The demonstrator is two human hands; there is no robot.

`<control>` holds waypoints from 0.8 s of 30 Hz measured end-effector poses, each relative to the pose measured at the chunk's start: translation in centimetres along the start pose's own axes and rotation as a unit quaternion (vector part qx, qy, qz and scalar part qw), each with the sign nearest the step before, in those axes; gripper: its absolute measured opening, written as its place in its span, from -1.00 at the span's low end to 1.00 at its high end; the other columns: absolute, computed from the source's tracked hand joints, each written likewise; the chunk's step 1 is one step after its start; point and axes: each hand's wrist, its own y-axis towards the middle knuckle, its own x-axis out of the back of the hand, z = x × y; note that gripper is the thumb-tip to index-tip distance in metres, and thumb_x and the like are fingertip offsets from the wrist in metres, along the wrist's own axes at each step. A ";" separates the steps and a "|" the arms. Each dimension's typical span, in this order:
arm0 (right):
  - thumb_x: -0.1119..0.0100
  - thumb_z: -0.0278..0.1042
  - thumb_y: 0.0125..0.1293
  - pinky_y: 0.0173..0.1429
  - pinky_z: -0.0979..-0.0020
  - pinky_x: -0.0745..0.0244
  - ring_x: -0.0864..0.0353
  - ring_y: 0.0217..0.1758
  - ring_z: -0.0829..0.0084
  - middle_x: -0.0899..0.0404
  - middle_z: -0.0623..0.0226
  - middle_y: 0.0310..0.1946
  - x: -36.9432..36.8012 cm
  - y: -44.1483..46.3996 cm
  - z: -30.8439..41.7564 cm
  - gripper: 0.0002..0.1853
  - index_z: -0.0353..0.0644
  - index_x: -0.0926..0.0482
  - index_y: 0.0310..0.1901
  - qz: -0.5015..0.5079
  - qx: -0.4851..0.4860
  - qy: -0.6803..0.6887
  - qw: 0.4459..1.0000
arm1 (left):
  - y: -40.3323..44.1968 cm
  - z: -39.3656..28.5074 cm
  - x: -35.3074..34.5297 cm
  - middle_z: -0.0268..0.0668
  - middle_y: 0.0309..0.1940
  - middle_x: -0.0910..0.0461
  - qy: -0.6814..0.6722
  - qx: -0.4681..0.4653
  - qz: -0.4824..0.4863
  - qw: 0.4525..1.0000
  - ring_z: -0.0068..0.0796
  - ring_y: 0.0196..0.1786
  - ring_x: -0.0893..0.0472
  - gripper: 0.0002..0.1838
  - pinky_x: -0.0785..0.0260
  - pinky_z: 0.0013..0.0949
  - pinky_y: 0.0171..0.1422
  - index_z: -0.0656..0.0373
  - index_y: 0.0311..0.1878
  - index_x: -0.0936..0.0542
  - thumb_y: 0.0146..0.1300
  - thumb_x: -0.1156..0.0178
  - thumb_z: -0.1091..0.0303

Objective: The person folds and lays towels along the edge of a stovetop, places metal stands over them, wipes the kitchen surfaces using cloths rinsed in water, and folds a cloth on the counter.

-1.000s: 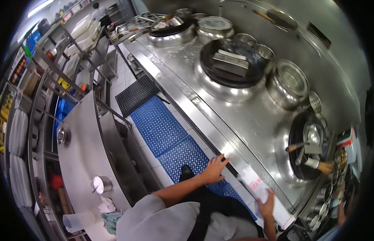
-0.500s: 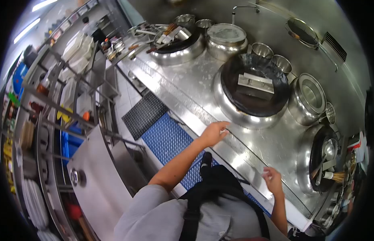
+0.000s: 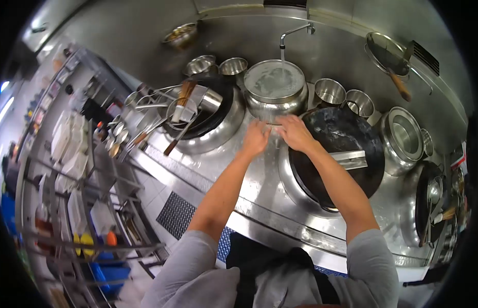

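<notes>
Both my hands reach forward over the steel counter to the front of a round steel pot (image 3: pixel 276 107) full of cloudy water, under a wall faucet (image 3: pixel 283 43). My left hand (image 3: pixel 257 137) is near the pot's lower front, its fingers partly bent, with nothing visible in it. Beside it, my right hand (image 3: pixel 295 132) has its fingers extended toward the pot's base. Whether either hand touches the pot is hard to tell. Below my right forearm, a black wok (image 3: pixel 341 128) holds a folded metal piece (image 3: pixel 352 159).
At the left, another wok (image 3: pixel 218 120) carries a brush, ladles and a small pot. Steel bowls (image 3: pixel 330 91) stand along the back wall. To the right are a lidded pot (image 3: pixel 405 134) and a further wok (image 3: pixel 417 205). A strainer (image 3: pixel 387 56) hangs on the wall. Shelving (image 3: pixel 95 177) lines the far left.
The view has swung toward the counter's back wall. Both hands have moved from the counter's front edge to the round pot. My right hand earlier touched a white box, then left it.
</notes>
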 end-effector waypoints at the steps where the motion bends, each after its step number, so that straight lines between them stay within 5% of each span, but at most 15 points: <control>1: -0.17 -0.11 0.49 0.48 -0.01 -0.31 -0.43 0.39 -0.06 -0.57 0.02 0.24 -2.2 2.5 -1.3 -0.53 -0.22 -0.54 0.29 -0.025 -0.010 -0.028 0.999 | 2.8 2.1 -0.9 0.16 0.34 -0.51 0.020 -0.022 -0.013 0.999 0.25 0.41 -0.43 -0.52 -0.26 0.07 0.51 0.27 0.22 -0.66 0.53 -0.09 0.06; 6: -0.07 -0.21 0.51 0.48 -0.01 -0.30 -0.39 0.41 -0.09 -0.53 -0.11 0.26 -10.5 15.4 -10.8 -0.56 -0.35 -0.54 0.26 -0.048 -0.090 -0.131 0.986 | 16.6 10.4 -7.1 0.12 0.33 -0.53 0.120 -0.108 -0.095 0.982 0.18 0.41 -0.46 -0.52 0.02 0.22 0.65 0.23 0.18 -0.68 0.56 0.04 0.07; 7: -0.10 -0.23 0.47 0.40 -0.02 -0.40 -0.51 0.29 -0.10 -0.59 -0.18 0.15 -10.7 17.6 -11.8 -0.60 -0.37 -0.63 0.15 0.003 -0.090 -0.160 0.983 | 18.5 11.3 -7.4 0.12 0.30 -0.56 0.135 -0.129 -0.092 0.978 0.15 0.39 -0.49 -0.51 0.08 0.23 0.68 0.21 0.17 -0.70 0.57 0.07 0.06; 10: -0.17 -0.23 0.40 0.23 0.01 -0.54 -0.66 0.08 -0.06 -0.68 -0.14 0.01 -16.7 21.9 -21.7 -0.59 -0.38 -0.66 0.11 0.188 -0.153 -0.156 0.958 | 23.3 11.6 -5.4 0.07 0.15 -0.68 0.184 -0.031 0.283 0.941 0.01 0.29 -0.61 -0.46 0.05 0.18 0.68 0.17 0.07 -0.76 0.53 0.14 0.01; 15: -0.17 -0.22 0.39 0.17 0.05 -0.57 -0.70 0.04 -0.02 -0.72 -0.07 -0.05 -21.5 25.0 -30.4 -0.63 -0.34 -0.70 0.04 0.315 -0.285 -0.094 0.901 | 26.5 13.2 -5.4 -0.01 -0.14 -0.77 0.115 -0.031 0.297 0.947 -0.08 0.06 -0.73 -0.46 -0.23 -0.02 0.52 0.16 -0.13 -0.80 0.40 0.06 -0.03; 17: -0.17 -0.22 0.39 0.15 0.07 -0.58 -0.72 0.03 -0.01 -0.74 -0.04 -0.07 -22.0 25.5 -31.1 -0.65 -0.32 -0.72 0.01 0.284 -0.334 -0.027 0.898 | 27.1 14.0 -5.0 -0.03 -0.24 -0.78 0.097 -0.025 0.300 0.948 -0.04 -0.06 -0.74 -0.50 -0.35 -0.08 0.38 0.15 -0.25 -0.81 0.34 0.01 -0.02; 21: -0.17 -0.22 0.38 0.10 0.10 -0.61 -0.75 0.00 0.02 -0.77 0.01 -0.11 -16.0 25.9 -24.2 -0.67 -0.29 -0.75 -0.04 0.147 -0.371 0.156 0.904 | 27.6 15.5 -6.4 -0.02 -0.19 -0.78 0.030 -0.050 0.263 0.963 -0.08 -0.06 -0.75 -0.51 -0.30 -0.07 0.39 0.16 -0.22 -0.81 0.36 -0.02 -0.01; 22: -0.16 -0.23 0.38 0.12 0.10 -0.61 -0.75 0.02 -0.01 -0.77 -0.01 -0.11 -12.6 27.8 -19.3 -0.67 -0.31 -0.76 -0.09 0.221 -0.322 0.088 0.916 | 27.9 15.2 -6.2 -0.03 -0.18 -0.78 0.048 -0.053 0.283 0.957 -0.09 -0.05 -0.75 -0.51 -0.29 -0.08 0.41 0.16 -0.22 -0.81 0.37 -0.02 -0.01; 24: -0.14 -0.28 0.36 0.13 0.07 -0.61 -0.75 -0.03 -0.05 -0.76 -0.04 -0.14 -7.2 26.3 -15.1 -0.63 -0.39 -0.69 0.03 0.036 -0.322 -0.109 0.940 | 28.3 15.0 -5.4 -0.05 -0.16 -0.79 0.097 -0.054 0.323 0.940 -0.13 -0.04 -0.76 -0.51 -0.25 -0.11 0.43 0.16 -0.20 -0.81 0.38 -0.01 -0.01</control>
